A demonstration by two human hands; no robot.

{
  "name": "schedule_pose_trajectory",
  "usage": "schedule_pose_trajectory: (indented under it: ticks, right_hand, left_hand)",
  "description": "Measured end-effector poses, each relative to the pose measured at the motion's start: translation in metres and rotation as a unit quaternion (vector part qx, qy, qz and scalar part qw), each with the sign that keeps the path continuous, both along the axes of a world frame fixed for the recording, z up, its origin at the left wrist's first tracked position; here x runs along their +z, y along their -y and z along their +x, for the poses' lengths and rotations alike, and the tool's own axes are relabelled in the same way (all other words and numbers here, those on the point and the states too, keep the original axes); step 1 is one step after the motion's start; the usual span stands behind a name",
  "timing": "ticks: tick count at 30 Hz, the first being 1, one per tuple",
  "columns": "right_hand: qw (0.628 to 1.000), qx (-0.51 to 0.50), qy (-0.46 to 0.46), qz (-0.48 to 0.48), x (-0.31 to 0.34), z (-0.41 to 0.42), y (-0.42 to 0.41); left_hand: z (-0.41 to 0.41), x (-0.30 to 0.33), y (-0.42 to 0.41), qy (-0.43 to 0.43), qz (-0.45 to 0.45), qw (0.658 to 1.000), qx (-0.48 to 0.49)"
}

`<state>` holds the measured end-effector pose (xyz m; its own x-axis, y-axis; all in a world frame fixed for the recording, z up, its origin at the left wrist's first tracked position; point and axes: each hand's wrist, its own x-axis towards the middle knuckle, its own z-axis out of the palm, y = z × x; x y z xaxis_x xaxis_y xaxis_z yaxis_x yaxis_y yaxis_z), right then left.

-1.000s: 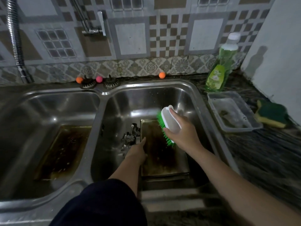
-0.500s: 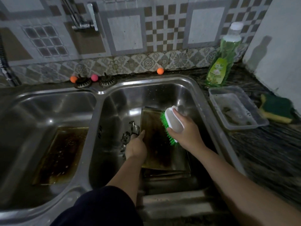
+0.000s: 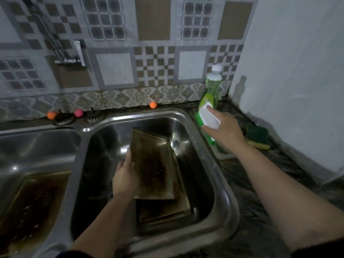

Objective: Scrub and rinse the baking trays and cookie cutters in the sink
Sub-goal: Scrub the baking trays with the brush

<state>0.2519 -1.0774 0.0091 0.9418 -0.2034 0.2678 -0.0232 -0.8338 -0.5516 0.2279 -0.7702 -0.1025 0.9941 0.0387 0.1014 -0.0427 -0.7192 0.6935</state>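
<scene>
A dark, stained baking tray (image 3: 154, 164) leans tilted in the right sink basin (image 3: 210, 164), over other trays (image 3: 163, 211) stacked beneath it. My left hand (image 3: 124, 177) grips the tilted tray's left edge. My right hand (image 3: 225, 131) holds a white scrub brush with green bristles (image 3: 207, 120) above the counter, right of the sink and just in front of the soap bottle. Another grimy tray (image 3: 31, 207) lies flat in the left basin. No cookie cutters show; my left hand and the lifted tray cover where they lay.
A green dish soap bottle (image 3: 212, 86) stands at the back right. A green and yellow sponge (image 3: 257, 136) lies on the dark counter by the white wall. A clear plastic container (image 3: 223, 153) sits under my right wrist. The tap (image 3: 78, 53) hangs on the tiled wall.
My right hand has lifted the brush off the tray and carried it right, out over the counter by the soap bottle. My left hand has tipped the top tray up by its left edge.
</scene>
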Motion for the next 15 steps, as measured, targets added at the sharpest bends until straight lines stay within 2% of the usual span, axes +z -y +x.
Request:
schedule_pose_trajectory:
  ticks: [5,8,11,15]
  right_hand:
    - [0.997,-0.042,-0.068,-0.019,-0.024,0.0,0.035]
    - [0.994,-0.048,-0.099,-0.018,-0.042,-0.002,0.037]
    - [0.995,-0.046,-0.083,-0.007,-0.035,0.002,0.033]
    - [1.0,-0.027,-0.012,-0.003,-0.007,0.002,0.005]
  left_hand:
    - [-0.001,0.005,-0.006,0.05,-0.05,0.997,0.016]
    - [-0.001,0.008,-0.005,0.037,-0.103,0.993,0.037]
    - [-0.003,0.014,0.0,0.052,-0.143,0.987,0.051]
    - [-0.007,0.031,0.009,0.07,-0.187,0.979,0.049]
